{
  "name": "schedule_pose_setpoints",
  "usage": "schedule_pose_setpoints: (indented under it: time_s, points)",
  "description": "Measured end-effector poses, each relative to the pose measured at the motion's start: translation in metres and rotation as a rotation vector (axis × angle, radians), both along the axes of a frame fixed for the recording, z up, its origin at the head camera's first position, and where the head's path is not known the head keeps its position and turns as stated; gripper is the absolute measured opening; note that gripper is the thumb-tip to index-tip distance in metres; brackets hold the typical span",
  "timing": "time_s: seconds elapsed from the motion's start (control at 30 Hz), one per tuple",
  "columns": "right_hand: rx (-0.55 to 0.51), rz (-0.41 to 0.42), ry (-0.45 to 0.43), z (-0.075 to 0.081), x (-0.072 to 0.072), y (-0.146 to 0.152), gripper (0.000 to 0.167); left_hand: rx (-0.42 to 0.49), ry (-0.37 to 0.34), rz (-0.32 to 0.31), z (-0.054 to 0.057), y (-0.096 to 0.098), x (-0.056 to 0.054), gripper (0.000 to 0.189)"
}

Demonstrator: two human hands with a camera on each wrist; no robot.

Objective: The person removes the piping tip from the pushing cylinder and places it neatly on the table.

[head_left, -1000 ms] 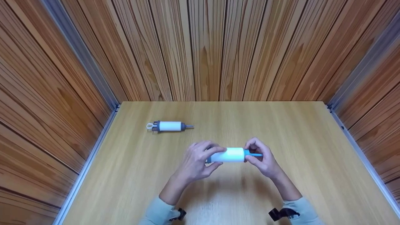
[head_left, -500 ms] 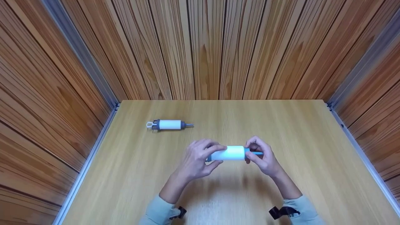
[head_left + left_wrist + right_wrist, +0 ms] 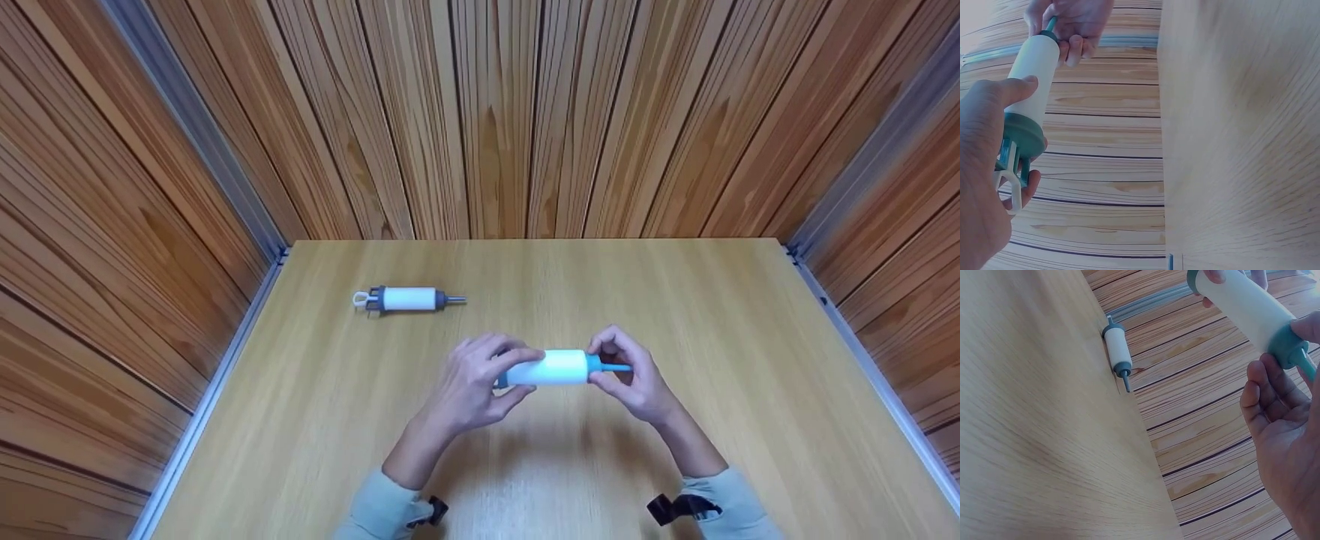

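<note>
A large syringe with a white barrel [image 3: 562, 367] is held level above the table, its narrow blue-green nozzle pointing right in the head view. My left hand [image 3: 476, 379] grips the barrel near its ringed end, thumb on the white wall [image 3: 1036, 64]; a white ring handle [image 3: 1014, 194] sticks out beneath that palm. At the other end, my right hand [image 3: 634, 375] pinches the blue-green nozzle cap [image 3: 1283, 346] between thumb and fingers. The cap sits against the barrel. Part of the ringed end is hidden by the left hand in the head view.
A second syringe [image 3: 409, 299], with a white barrel and dark grey ends, lies on the wooden table [image 3: 675, 300] at the back left, nozzle to the right. Wood-plank walls [image 3: 495, 120] with metal edge strips [image 3: 202, 405] enclose the table on the back and sides.
The right thumb and fingers shift round the nozzle cap, the thumb rising over it and then dropping lower again. The left hand and barrel stay nearly still; the second syringe has not moved.
</note>
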State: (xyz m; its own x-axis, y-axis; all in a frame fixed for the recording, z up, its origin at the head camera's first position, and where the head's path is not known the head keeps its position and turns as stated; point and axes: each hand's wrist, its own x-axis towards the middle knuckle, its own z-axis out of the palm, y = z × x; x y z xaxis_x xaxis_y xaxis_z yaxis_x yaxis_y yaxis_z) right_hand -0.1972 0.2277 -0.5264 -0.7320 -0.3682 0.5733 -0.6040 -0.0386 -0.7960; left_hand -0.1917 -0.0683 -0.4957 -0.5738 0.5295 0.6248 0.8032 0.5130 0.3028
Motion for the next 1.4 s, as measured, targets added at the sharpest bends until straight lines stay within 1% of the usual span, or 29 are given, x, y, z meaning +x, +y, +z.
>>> schedule_pose_setpoints:
  time_s: [0.13,0.33,0.4,0.5,0.57,0.67,0.83,0.97,1.13,1.27,1.4]
  points:
    - [-0.009,-0.008,-0.016,0.0005,0.0014,-0.0002,0.024,0.002,0.002,-0.002,0.0012,0.0009,0.0014,0.045]
    - [-0.035,0.011,-0.038,0.0000,0.0018,-0.0016,0.020,-0.005,0.025,-0.003,0.0007,0.0015,0.0014,0.040]
    - [-0.034,0.004,-0.047,0.0002,0.0022,-0.0019,0.020,-0.010,0.030,-0.004,0.0010,0.0017,0.0010,0.039]
    - [-0.022,-0.019,-0.056,0.0009,0.0031,-0.0020,0.020,-0.017,0.014,-0.004,0.0020,0.0016,0.0008,0.040]
    - [-0.017,-0.022,-0.053,0.0009,0.0033,-0.0020,0.021,-0.016,0.003,-0.006,0.0025,0.0017,0.0010,0.041]
    - [-0.022,-0.005,-0.033,-0.0003,0.0027,-0.0015,0.025,-0.011,-0.002,-0.006,0.0027,0.0015,0.0015,0.042]
    - [-0.024,0.030,0.007,-0.0011,0.0013,0.0002,0.030,0.001,0.013,-0.009,0.0016,0.0010,0.0020,0.042]
    - [-0.007,0.031,0.017,-0.0004,0.0017,0.0014,0.030,0.008,0.015,-0.011,0.0008,0.0011,0.0021,0.043]
    - [-0.004,0.010,-0.014,0.0003,0.0038,0.0009,0.029,0.007,-0.011,-0.011,-0.0001,0.0019,0.0030,0.043]
    - [-0.018,0.002,-0.069,0.0014,0.0059,0.0002,0.024,-0.006,-0.010,-0.001,-0.0009,0.0024,0.0043,0.043]
    - [-0.021,-0.009,-0.089,0.0015,0.0066,-0.0011,0.019,-0.016,-0.005,0.003,-0.0010,0.0021,0.0054,0.045]
